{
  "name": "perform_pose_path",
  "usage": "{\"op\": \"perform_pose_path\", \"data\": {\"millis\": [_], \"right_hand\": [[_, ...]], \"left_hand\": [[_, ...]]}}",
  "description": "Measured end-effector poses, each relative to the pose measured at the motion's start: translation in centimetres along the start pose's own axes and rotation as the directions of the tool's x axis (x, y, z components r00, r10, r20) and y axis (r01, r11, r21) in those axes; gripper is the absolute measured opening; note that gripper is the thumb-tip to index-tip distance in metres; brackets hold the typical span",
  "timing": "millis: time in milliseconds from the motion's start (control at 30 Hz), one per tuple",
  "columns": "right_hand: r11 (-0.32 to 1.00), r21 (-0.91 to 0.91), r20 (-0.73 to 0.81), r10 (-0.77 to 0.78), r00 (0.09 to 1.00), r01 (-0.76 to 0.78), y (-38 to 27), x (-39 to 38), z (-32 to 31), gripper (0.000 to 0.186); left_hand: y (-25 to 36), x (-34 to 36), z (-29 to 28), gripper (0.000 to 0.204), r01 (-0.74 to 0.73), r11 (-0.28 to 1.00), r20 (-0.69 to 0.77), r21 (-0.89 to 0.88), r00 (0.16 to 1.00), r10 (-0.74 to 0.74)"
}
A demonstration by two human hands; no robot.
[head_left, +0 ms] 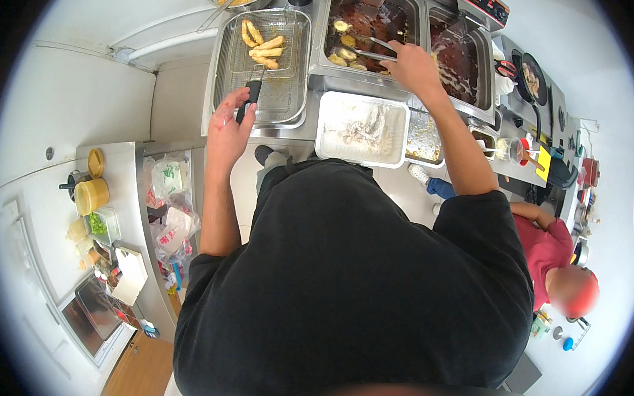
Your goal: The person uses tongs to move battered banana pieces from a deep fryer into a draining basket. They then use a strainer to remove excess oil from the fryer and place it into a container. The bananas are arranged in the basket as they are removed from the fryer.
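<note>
Near side: a white tray [329,146] dusted with pale powder stands just in front of the left fryer vat [349,78]. To the vat's left, the left hand [229,118] has its fingers curled round the black handle [253,89] of a wire utensil. At the vat's right near part, the right hand [414,65] is closed about metal tongs [374,55], their arms apart, reaching over the vat's dark oil to yellowish food pieces [341,54]; whether they grip one cannot be told. Left of the vat, golden fried sticks [267,52] lie over a wire-mesh rack [286,92]. Far side: left of the vat, a metal bowl [262,6] holds yellow crumbs.
</note>
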State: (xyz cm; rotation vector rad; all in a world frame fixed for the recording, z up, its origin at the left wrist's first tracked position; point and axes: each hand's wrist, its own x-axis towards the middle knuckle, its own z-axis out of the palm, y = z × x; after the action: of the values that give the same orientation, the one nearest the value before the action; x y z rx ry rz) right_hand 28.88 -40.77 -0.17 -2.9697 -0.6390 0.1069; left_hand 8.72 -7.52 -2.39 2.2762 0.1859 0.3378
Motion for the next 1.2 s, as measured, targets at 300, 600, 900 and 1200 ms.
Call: {"op": "perform_pose_path", "data": {"millis": [300, 600, 900, 1200], "right_hand": [[0.951, 0.235, -0.110, 0.230, 0.967, -0.200, 0.7, -1.6, -2.8, 0.047], [0.942, 0.230, -0.170, 0.285, 0.943, -0.243, 0.7, 0.9, -2.4, 0.054], [0.913, 0.301, -0.171, 0.336, 0.926, -0.276, 0.9, 0.6, -3.1, 0.056], [0.939, 0.193, -0.104, 0.306, 0.946, -0.283, 1.7, 0.2, -7.7, 0.058]], "left_hand": [[-0.4, -0.5, 0.0, 0.032, 0.037, 0.999, -0.012, -0.004, 0.999, -0.037], [-0.1, -0.4, -0.7, 0.031, 0.006, 0.999, -0.053, 0.038, 0.999, -0.004], [-0.9, -1.1, -1.4, 0.032, 0.033, 0.999, -0.075, -0.005, 0.997, -0.033], [-2.0, -0.1, -2.7, 0.035, 0.063, 0.995, -0.209, -0.078, 0.975, -0.078]]}}
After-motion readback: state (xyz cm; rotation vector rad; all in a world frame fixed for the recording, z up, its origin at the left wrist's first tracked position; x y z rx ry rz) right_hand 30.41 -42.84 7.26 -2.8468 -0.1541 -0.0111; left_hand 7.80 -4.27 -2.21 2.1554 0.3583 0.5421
